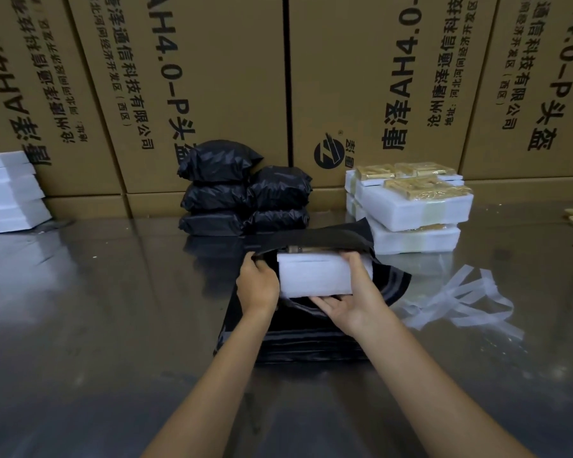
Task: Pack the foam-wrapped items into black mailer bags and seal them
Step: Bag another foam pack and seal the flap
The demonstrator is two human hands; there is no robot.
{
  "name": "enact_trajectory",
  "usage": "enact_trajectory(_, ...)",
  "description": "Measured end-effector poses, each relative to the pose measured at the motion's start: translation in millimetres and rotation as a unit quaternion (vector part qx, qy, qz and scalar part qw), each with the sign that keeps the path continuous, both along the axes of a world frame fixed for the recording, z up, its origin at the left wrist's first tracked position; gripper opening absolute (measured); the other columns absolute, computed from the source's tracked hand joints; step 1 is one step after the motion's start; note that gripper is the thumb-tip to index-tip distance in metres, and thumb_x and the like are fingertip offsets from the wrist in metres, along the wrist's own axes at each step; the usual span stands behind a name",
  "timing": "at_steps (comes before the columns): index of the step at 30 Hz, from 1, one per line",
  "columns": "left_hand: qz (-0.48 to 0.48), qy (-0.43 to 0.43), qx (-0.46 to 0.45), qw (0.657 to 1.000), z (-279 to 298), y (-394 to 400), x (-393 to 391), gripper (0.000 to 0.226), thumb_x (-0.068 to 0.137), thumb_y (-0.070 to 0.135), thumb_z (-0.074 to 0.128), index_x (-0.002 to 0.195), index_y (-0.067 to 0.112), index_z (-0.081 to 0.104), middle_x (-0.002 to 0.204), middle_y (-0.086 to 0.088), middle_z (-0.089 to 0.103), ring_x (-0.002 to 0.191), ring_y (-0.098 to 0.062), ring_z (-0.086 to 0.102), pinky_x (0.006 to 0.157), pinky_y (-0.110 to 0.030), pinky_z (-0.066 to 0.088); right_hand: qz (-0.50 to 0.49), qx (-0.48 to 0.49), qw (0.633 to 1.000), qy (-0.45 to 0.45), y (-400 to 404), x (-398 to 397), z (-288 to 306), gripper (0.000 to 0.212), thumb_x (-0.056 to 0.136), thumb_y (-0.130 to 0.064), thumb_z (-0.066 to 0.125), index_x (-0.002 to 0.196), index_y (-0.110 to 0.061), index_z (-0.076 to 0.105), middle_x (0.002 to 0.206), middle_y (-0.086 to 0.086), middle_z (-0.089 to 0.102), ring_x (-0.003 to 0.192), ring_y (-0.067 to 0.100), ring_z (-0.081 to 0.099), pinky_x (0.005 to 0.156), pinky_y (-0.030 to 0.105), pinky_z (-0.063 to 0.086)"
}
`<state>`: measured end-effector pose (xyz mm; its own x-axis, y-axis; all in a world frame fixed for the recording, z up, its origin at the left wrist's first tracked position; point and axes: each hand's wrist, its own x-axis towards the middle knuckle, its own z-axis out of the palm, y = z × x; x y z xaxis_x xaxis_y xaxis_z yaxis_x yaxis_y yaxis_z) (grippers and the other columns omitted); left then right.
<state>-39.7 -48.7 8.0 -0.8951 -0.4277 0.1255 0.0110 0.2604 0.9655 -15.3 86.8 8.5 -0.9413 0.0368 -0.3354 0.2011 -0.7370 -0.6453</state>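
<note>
1. Cardboard cartons [212,94] printed with black lettering stand in a row along the back, behind everything else.
2. The tabletop [80,309] is shiny grey metal and reflects the things on it.
3. A flat stack of black mailer bags [298,342] lies at the centre near the person; the top mailer bag [311,238] is open, its upper flap lifted.
4. Five packed bags [242,193] are piled in two columns against the cartons, just behind the open bag.
5. A pile of foam-wrapped items [411,209] with gold-coloured tops sits to the right of the packed bags.
6. White foam sheets [10,193] are stacked at the left edge.
7. Loose white strips [460,299] lie tangled on the right, near the bag stack.
8. One foam-wrapped item [315,274] sits in the mouth of the open bag, partly under the flap.
9. The right hand [354,302] has its grip closed on this item, thumb on top, fingers beneath.
10. The left hand [257,285] pinches the bag's left edge beside the item.
</note>
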Motion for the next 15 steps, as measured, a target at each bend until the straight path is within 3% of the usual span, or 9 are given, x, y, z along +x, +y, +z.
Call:
enact_trajectory(5,-0.059,0.056,-0.152,0.985,-10.0,-13.9,10.8,0.025,0.104,0.011,0.033,0.105,0.009,0.058,0.078,-0.006,0.062,0.063,-0.017,0.054,0.055,-0.030,0.041,-0.015,-0.028,0.999,0.009,-2.3,-18.6,6.1,0.033,0.093,-0.034,0.069,0.116,-0.011,0.060,0.117,0.014,0.064,0.103,0.032,0.063,0.094,0.049,0.054)
enact_trajectory(9,-0.065,0.077,-0.223,0.969,-5.6,-38.1,21.9,0.041,0.101,0.009,0.033,0.136,0.018,0.052,0.091,-0.006,0.066,0.079,-0.024,0.060,0.070,-0.038,0.049,-0.047,-0.055,0.997,0.020,2.0,-38.5,-3.1,0.027,0.105,-0.020,0.049,0.130,-0.012,0.056,0.141,0.016,0.054,0.127,0.037,0.053,0.106,0.049,0.045)
enact_trajectory(11,-0.063,0.074,-0.261,0.961,-5.7,-47.9,25.2,0.041,0.100,0.008,0.033,0.135,0.020,0.052,0.088,-0.009,0.065,0.078,-0.028,0.060,0.067,-0.040,0.047,-0.054,-0.075,0.995,0.035,6.8,-42.9,-15.1,0.033,0.106,-0.014,0.045,0.139,-0.011,0.052,0.146,0.017,0.049,0.134,0.037,0.047,0.112,0.048,0.040)
enact_trajectory(13,-0.057,0.075,-0.278,0.956,-8.3,-52.8,27.7,0.039,0.099,0.006,0.034,0.130,0.019,0.054,0.080,-0.007,0.063,0.072,-0.025,0.059,0.063,-0.039,0.045,-0.063,-0.060,0.996,0.025,11.5,-40.2,-28.3,0.033,0.108,-0.007,0.038,0.139,-0.009,0.049,0.140,0.018,0.051,0.118,0.033,0.055,0.113,0.042,0.040)
enact_trajectory(15,-0.055,0.073,-0.286,0.954,-11.8,-54.0,29.9,0.039,0.098,0.003,0.035,0.128,0.017,0.055,0.075,-0.005,0.061,0.066,-0.021,0.057,0.059,-0.038,0.043,-0.076,-0.042,0.996,-0.010,14.8,-36.7,-35.0,0.034,0.108,0.002,0.024,0.123,-0.005,0.053,0.122,0.026,0.049,0.088,0.022,0.055,0.094,0.025,0.052)
